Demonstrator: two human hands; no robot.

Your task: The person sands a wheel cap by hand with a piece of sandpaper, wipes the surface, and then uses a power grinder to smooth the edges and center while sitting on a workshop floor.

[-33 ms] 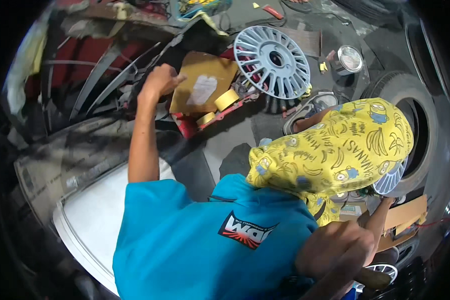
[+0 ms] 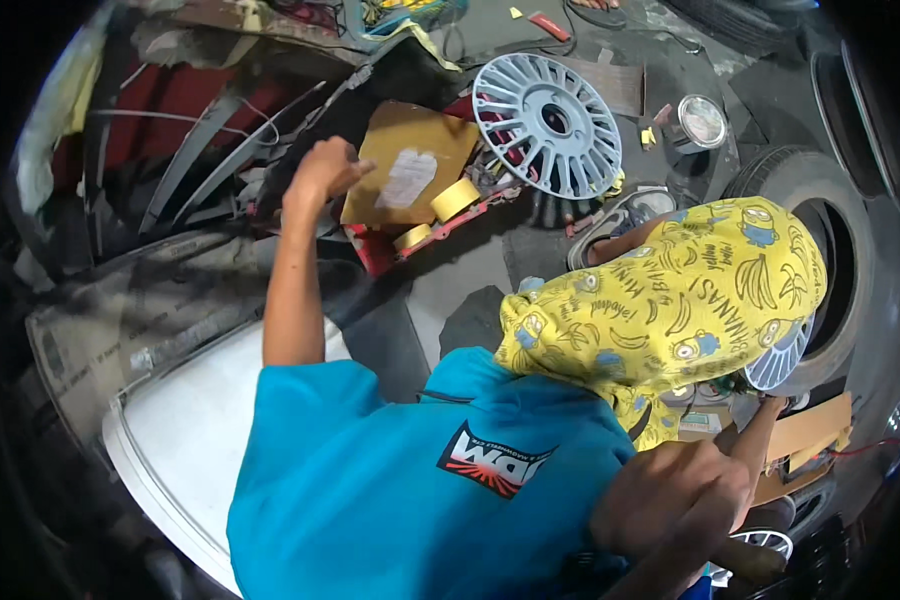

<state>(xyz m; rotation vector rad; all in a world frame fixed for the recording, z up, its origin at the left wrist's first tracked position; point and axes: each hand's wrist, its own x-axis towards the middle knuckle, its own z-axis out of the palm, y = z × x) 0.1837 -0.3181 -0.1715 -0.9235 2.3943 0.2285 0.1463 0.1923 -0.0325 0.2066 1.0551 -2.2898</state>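
At the lower right, close in front of me, my right hand (image 2: 665, 500) looks closed, with the fingers bent over something I cannot make out. A shaded forearm, seemingly mine, crosses it from the lower edge. The two overlap so much that the fingers of my left hand cannot be picked out. Beyond them a co-worker in a teal top (image 2: 400, 480) sits with their back to me, a yellow printed cloth (image 2: 670, 290) over the head. Their left hand (image 2: 325, 175) reaches towards a brown cardboard piece (image 2: 380, 170). Their right hand (image 2: 770, 410) is by a silver wheel cover (image 2: 778, 360).
Another silver wheel cover (image 2: 515, 125) leans beyond two yellow tape rolls (image 2: 455, 200). At the right lies a tyre (image 2: 855, 230), with an open tin (image 2: 700, 125) farther back. A white panel (image 2: 190, 420) rests at the left. Dark, bent car parts (image 2: 195, 150) stand behind it.
The co-worker's left arm has shifted slightly to the right, its hand still by the cardboard. A bare foot shows more at the top edge. My hands stay in place.
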